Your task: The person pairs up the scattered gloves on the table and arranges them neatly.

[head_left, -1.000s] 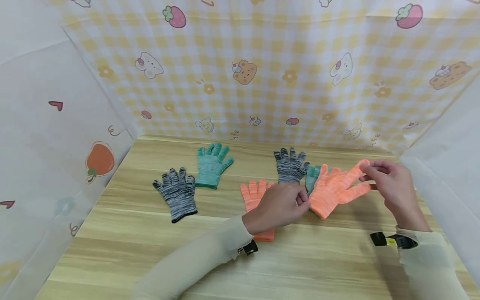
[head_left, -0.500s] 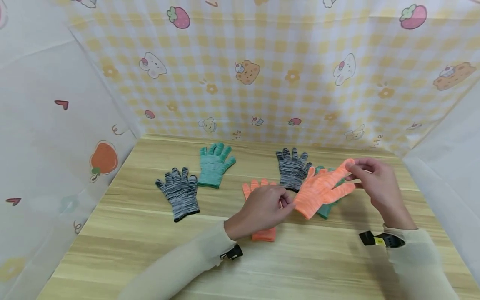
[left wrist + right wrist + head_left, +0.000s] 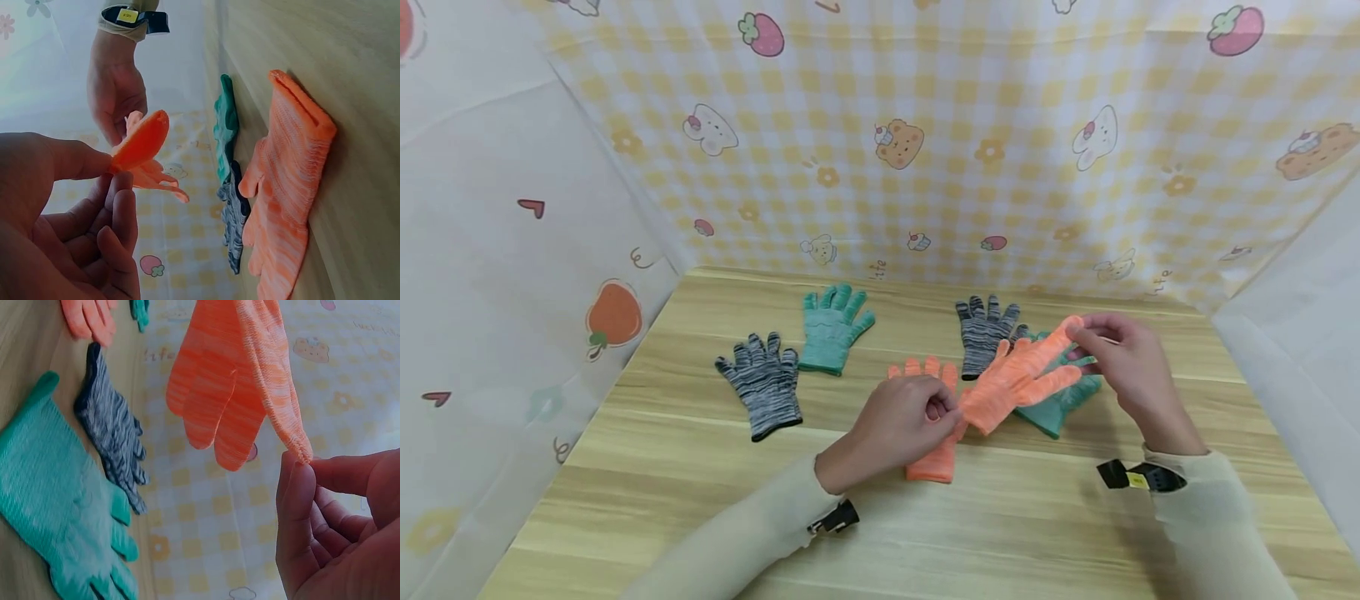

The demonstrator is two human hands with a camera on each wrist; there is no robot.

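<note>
An orange knit glove [image 3: 1018,375] hangs stretched between my two hands, above the table. My left hand [image 3: 898,421] pinches the edge of its cuff [image 3: 142,142] between thumb and forefinger. With thumb and forefinger my right hand [image 3: 1131,367] pinches one fingertip of the same glove, as the right wrist view shows. Beneath my left hand lies a second orange glove [image 3: 287,187], partly hidden by that hand in the head view. A green glove [image 3: 69,506] lies below the held glove, which overlaps it in the head view.
A grey-black striped glove [image 3: 985,333] lies behind the held one. On the left lie another green glove [image 3: 833,329] and another striped glove [image 3: 765,387]. A yellow checked cloth [image 3: 850,125] hangs along the back of the wooden table [image 3: 985,533], with white sheets at both sides.
Both hands have moved left together, carrying the stretched orange glove from over the right-hand green glove toward the orange glove on the table. More of that green glove shows now.
</note>
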